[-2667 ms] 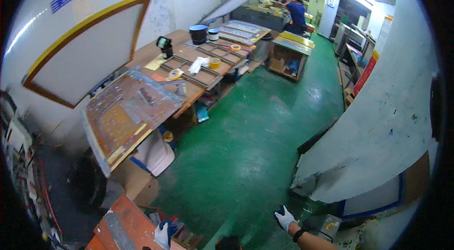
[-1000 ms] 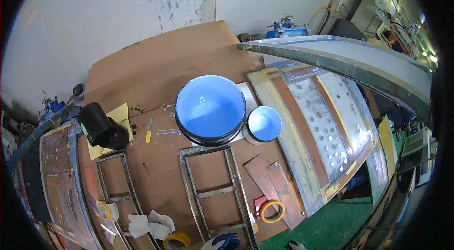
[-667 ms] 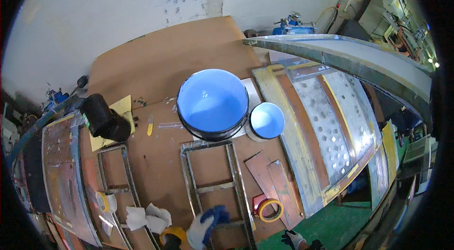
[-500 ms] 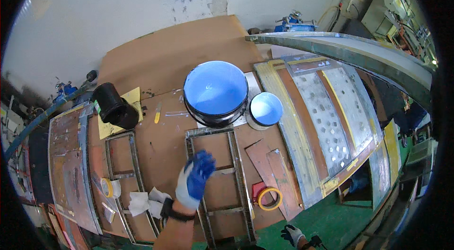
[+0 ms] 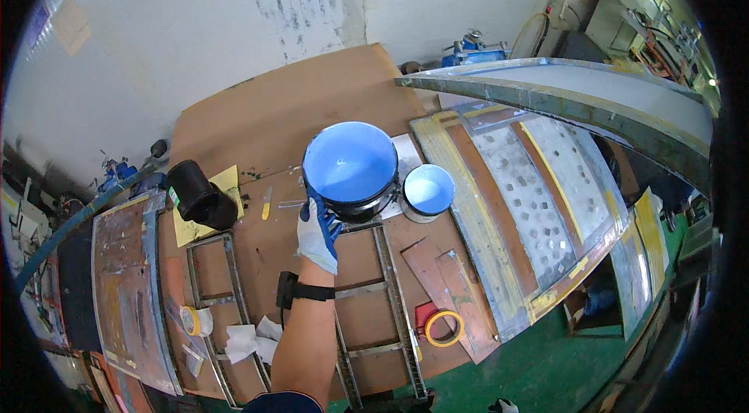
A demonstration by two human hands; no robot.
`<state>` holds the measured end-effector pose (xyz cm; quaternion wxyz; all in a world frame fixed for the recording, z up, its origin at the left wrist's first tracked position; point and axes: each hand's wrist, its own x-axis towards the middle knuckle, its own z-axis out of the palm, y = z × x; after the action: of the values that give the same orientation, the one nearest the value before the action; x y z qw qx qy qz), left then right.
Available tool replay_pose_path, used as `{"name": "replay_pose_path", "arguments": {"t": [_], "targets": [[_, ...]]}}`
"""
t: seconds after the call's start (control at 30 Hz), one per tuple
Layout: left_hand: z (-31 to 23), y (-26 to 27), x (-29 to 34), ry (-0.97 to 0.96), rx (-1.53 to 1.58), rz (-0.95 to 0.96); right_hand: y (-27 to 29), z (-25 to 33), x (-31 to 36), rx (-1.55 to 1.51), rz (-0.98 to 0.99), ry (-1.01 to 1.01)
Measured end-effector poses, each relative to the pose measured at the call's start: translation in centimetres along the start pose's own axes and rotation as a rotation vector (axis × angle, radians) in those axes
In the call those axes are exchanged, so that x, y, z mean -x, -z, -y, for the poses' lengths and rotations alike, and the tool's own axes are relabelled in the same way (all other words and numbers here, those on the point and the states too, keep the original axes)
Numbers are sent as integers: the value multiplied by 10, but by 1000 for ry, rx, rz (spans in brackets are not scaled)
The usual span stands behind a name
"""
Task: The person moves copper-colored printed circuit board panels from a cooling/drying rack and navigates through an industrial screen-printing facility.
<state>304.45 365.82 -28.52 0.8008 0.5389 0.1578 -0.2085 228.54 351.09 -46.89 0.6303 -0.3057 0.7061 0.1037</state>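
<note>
A large dark bucket (image 5: 351,163) with a pale blue inside stands upright near the middle of the table. My left hand (image 5: 318,235), in a white and blue glove, is closed at the bucket's near left rim; its fingertips are partly hidden. Just right of the bucket is a smaller can (image 5: 428,190), also pale blue inside. Under my left forearm lies a narrow metal ladder-like frame (image 5: 382,280). Only a bit of my right hand (image 5: 505,406) shows at the lower edge, gloved in white, low beside the table and away from the bucket.
A black container (image 5: 195,193) lies tipped on yellow paper (image 5: 186,232) at the left. Nearby are a second metal frame (image 5: 236,288), a white tape roll (image 5: 197,321) and white paper (image 5: 242,341). A yellow tape ring (image 5: 445,329) lies front right. A large curved panel (image 5: 530,202) fills the right side.
My left hand has moved forward from above the metal frame to the bucket's rim and closed there. My right hand has dropped almost out of sight. The view has shifted slightly.
</note>
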Motion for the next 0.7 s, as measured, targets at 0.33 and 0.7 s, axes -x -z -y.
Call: {"name": "replay_pose_path", "arguments": {"t": [0.33, 0.7], "targets": [[-4, -13, -23, -93, -154, -112, -60, 14, -18, -50, 88, 189], [44, 13, 30, -241, 78, -45, -83, 46, 10, -8, 120, 178]]}}
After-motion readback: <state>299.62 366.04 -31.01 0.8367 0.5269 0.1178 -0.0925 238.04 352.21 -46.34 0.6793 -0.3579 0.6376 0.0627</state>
